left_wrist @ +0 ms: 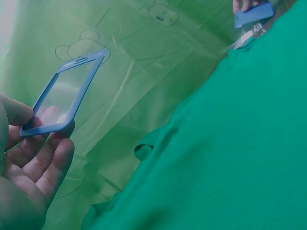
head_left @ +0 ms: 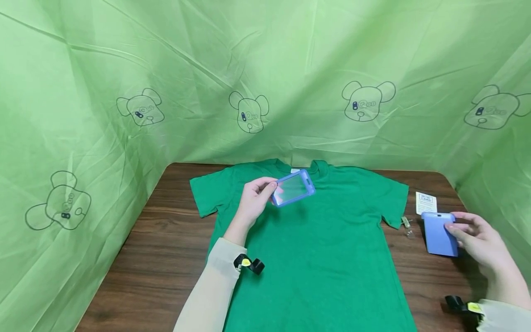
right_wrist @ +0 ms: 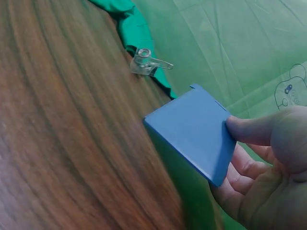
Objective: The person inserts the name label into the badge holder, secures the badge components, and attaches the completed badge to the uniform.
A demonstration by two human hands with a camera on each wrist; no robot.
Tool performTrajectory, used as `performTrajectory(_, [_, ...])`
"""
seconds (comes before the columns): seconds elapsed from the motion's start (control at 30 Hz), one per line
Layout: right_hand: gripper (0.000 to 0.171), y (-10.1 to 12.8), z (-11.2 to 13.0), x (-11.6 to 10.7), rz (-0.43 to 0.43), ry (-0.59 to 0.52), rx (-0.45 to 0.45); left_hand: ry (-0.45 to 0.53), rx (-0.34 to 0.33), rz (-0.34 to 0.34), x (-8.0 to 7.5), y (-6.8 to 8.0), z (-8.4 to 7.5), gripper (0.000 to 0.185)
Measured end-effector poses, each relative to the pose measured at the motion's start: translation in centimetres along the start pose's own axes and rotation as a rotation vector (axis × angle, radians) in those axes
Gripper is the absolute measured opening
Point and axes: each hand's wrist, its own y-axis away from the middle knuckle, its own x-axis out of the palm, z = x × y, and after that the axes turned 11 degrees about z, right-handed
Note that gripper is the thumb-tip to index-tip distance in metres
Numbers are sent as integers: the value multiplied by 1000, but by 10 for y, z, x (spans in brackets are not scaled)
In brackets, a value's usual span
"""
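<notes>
A person's left hand pinches one short end of a clear badge-holder front with a blue frame, thumb and fingertips curled around its edge, lifting it above the chest of a green T-shirt that lies spread flat on a dark wooden table. The transparent frame tilts up, clear of the shirt, just below the shirt's collar.

To the right of the shirt, beyond its sleeve, the right hand grips a solid blue back cover, thumb pressed on its upper face and fingers curled beneath. In the right wrist view the cover's far edge appears to sit on or just above the tabletop; which one is not clear.

Between the shirt's right sleeve and the blue cover lies a small clear clip with a metal clasp. A white printed card lies on the table just behind the cover. Green sheeting printed with cartoon bear heads hangs behind and beside the table.
</notes>
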Motion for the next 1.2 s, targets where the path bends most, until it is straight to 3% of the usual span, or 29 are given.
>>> performTrajectory(0.17, [33,-3,-1,5,19,63,5,-6,-4,-3,1,0,-1,20])
performTrajectory(0.3, [17,-6,1,10,1,194,23,-17,-15,0,1,0,-1,20])
performTrajectory(0.47, [49,-8,3,14,-13,338,70,-36,-25,8,0,0,-2,20])
performTrajectory(0.63, [51,-9,4,15,-14,397,88,-41,-22,13,0,0,-1,20])
performTrajectory(0.83, [49,-9,6,16,-14,411,94,-33,-22,5,0,0,1,20])
performTrajectory(1.2, [49,-7,2,15,10,308,87,-27,-28,25,2,0,3,25])
